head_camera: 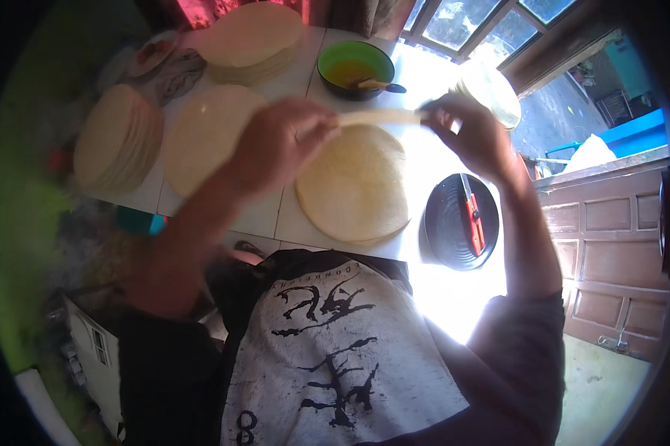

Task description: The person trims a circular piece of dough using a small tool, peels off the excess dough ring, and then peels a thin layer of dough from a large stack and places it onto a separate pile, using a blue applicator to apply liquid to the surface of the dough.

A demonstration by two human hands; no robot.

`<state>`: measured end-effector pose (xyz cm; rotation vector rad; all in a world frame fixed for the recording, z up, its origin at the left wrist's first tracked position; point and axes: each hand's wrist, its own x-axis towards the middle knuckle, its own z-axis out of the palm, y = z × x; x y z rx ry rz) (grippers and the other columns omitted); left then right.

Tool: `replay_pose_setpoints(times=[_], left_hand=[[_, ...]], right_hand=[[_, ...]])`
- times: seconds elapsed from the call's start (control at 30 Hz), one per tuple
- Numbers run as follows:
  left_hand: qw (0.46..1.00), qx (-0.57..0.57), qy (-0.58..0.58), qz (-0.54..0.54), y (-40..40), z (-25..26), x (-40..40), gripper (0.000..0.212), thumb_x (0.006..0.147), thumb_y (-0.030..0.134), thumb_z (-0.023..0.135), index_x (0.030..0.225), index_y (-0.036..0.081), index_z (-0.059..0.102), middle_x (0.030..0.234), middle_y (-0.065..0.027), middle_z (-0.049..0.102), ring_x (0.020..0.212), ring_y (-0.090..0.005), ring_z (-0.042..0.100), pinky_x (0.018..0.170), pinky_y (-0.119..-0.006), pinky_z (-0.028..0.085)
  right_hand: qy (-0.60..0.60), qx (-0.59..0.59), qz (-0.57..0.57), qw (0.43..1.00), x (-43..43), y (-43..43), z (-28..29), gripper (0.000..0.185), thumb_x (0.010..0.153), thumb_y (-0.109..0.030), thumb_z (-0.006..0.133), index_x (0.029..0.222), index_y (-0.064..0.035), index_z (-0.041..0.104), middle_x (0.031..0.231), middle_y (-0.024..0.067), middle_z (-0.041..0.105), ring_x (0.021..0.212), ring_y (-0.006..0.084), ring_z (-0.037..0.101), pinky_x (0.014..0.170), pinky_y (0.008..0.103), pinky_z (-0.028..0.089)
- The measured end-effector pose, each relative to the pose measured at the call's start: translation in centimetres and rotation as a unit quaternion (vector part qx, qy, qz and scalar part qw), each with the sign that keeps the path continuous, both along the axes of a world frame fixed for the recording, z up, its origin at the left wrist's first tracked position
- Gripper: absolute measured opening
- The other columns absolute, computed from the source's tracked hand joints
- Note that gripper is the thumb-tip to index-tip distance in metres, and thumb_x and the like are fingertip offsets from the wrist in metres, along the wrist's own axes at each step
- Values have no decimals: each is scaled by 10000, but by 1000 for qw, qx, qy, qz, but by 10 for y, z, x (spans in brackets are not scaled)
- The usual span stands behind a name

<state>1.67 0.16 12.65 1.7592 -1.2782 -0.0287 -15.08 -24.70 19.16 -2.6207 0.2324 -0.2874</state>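
Note:
Between my two hands a pale, thin strip of dough-like sheet (pixel 378 117) is stretched level; whether it is a narrow strip or a round sheet seen edge-on, I cannot tell. My left hand (pixel 290 139) pinches one end between thumb and fingers. At the other end, my right hand (pixel 471 134) grips it, partly lost in glare. Just below lies a low stack of round, pale flat sheets (pixel 353 184) on the white tiled table (pixel 254 214). A second round sheet (pixel 209 134) lies left of it, partly behind my left wrist.
A green bowl (pixel 343 58) holds yellow liquid and a brush (pixel 374 85). A red-handled cutter knife (pixel 473 223) rests on a black plate (pixel 444 223). Taller stacks of round sheets stand at the left (pixel 114 142), back (pixel 251 36) and right (pixel 491 95). A wooden door (pixel 608 251) is at right.

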Motion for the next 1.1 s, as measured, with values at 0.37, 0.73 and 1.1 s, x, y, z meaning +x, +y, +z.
replay_pose_setpoints(times=[0.37, 0.73, 1.1], left_hand=[[992, 61, -88, -72, 43, -144, -66, 302, 831, 21, 735, 1130, 62, 740, 1124, -109, 712, 1092, -313, 691, 945, -409, 570], [985, 85, -140, -56, 50, -143, -71, 287, 828, 53, 742, 1115, 48, 737, 1112, -109, 719, 1134, -340, 685, 949, -421, 579], [987, 59, -135, -68, 58, -143, -69, 312, 833, 49, 759, 1143, 32, 726, 1115, -129, 714, 1150, -366, 677, 975, -438, 571]], right_hand=[[-144, -42, 124, 981, -85, 31, -182, 149, 804, -40, 695, 942, -93, 710, 831, 68, 665, 802, 283, 688, 688, 398, 561], [-158, -14, 156, 975, -91, 38, -178, 146, 810, -39, 698, 949, -77, 715, 799, 72, 638, 774, 289, 652, 673, 419, 529], [-120, -39, 152, 980, -94, 46, -183, 208, 766, -33, 706, 968, -82, 720, 822, 66, 644, 800, 290, 654, 697, 424, 535]])
